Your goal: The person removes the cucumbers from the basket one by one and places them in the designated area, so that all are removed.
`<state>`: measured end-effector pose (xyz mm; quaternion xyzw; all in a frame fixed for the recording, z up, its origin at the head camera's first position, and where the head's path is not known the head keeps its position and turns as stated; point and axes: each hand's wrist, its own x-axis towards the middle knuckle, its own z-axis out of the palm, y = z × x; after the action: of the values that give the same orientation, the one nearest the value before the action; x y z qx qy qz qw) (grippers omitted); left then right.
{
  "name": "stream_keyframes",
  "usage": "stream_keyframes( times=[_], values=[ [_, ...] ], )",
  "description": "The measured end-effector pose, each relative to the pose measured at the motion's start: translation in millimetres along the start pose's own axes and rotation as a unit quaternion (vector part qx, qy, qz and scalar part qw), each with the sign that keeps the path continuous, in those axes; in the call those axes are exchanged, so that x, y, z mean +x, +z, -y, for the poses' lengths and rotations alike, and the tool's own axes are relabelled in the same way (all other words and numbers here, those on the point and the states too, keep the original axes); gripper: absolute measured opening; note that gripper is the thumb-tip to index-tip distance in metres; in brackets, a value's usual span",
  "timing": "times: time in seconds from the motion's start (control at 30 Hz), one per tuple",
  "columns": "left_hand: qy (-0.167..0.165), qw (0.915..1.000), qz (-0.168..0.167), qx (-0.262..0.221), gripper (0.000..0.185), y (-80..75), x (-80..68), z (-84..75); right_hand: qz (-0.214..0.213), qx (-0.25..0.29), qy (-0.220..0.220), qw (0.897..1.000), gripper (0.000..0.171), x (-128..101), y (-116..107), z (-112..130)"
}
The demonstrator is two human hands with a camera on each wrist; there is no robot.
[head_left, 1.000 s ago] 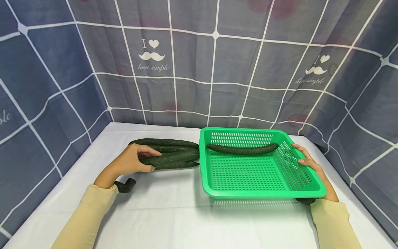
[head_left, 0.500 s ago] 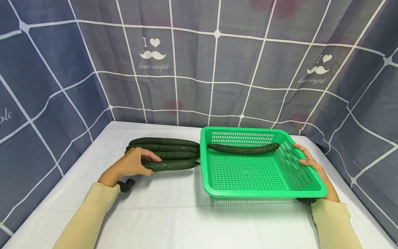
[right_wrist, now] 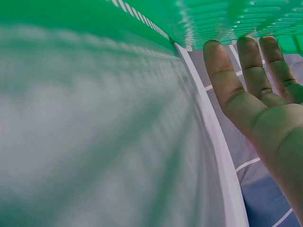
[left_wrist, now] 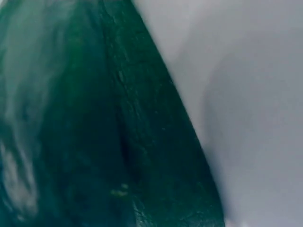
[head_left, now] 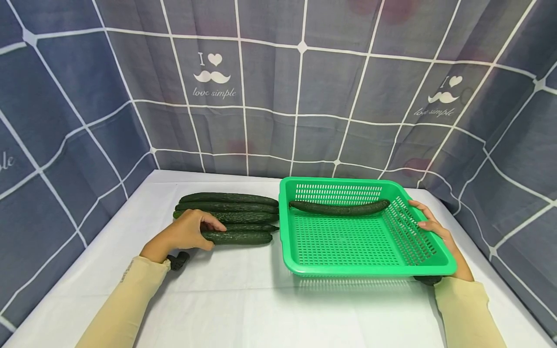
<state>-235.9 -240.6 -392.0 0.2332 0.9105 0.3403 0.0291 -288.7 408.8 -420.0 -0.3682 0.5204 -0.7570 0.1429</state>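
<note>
Left hand [head_left: 184, 234] grips cucumber [head_left: 237, 237] — basket [head_left: 370, 268] beside

Our left hand [head_left: 188, 233] has drawn the front cucumber [head_left: 237, 237] toward us, off the pile [head_left: 230, 207]

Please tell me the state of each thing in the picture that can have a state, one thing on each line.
left hand: curled round the nearest cucumber of the pile
right hand: fingers straight, against the right wall of the basket
green basket: upright on the table, one cucumber inside
</note>
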Motion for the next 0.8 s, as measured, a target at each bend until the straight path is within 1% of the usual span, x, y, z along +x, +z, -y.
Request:
stream_keyframes(
  times=[0.23,0.37,0.47,0.67,0.8],
  values=[
    [0.000,1.0000,0.000,0.003,0.042,1.5,0.3,0.4,-0.003,0.003,0.000,1.000,0.074,0,0,-1],
    [0.006,0.9999,0.000,0.009,0.042,3.3,1.4,-1.3,-0.009,-0.012,-0.001,1.000,0.074,-1,1,-1],
    [0.009,0.9998,0.000,0.019,0.043,4.6,2.2,-1.9,-0.009,-0.010,0.001,1.000,0.075,-2,2,-1],
    [0.004,0.9996,0.003,0.029,0.047,8.7,2.8,-0.9,-0.007,0.006,0.010,1.000,0.075,-2,2,-1],
    [0.004,0.9993,0.009,0.037,0.049,11.1,2.9,-2.4,-0.014,-0.016,0.011,1.000,0.075,-1,1,0]
  ],
)
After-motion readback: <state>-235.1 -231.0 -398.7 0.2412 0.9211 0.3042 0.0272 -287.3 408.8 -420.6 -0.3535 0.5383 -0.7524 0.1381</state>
